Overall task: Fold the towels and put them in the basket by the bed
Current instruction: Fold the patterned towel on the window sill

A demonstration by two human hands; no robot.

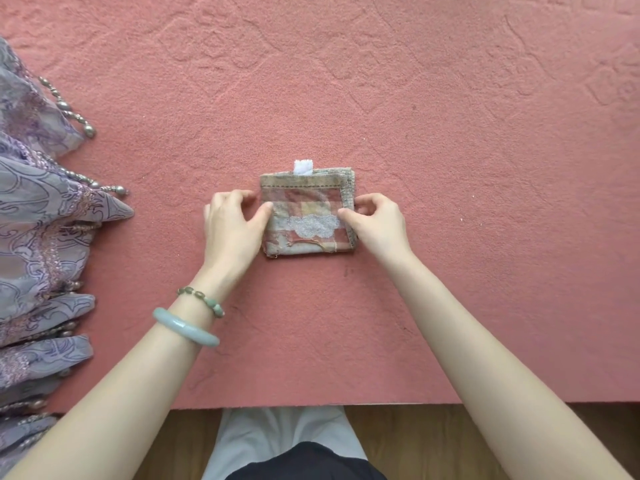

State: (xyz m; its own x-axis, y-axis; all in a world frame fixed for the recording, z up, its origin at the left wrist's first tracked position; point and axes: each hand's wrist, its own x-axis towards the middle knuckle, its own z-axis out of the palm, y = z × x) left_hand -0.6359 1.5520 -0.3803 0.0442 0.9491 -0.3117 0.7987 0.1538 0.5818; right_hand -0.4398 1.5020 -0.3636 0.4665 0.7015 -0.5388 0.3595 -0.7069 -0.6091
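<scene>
Folded pink-and-beige checked cloth towel [308,216] between both hands.
Left hand [232,226] and right hand [377,223] pinch its side edges; white fabric tag [303,167] beyond them, unreadable.

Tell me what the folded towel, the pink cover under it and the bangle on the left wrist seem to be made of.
The folded towel: thin woven cloth, likely cotton; checked weave, stitched hem, loose threads. The pink cover: matte, short-piled fabric with an embossed pattern, perhaps fleece or terry. The bangle: pale green, glossy, smooth, possibly jade or glass.
</scene>
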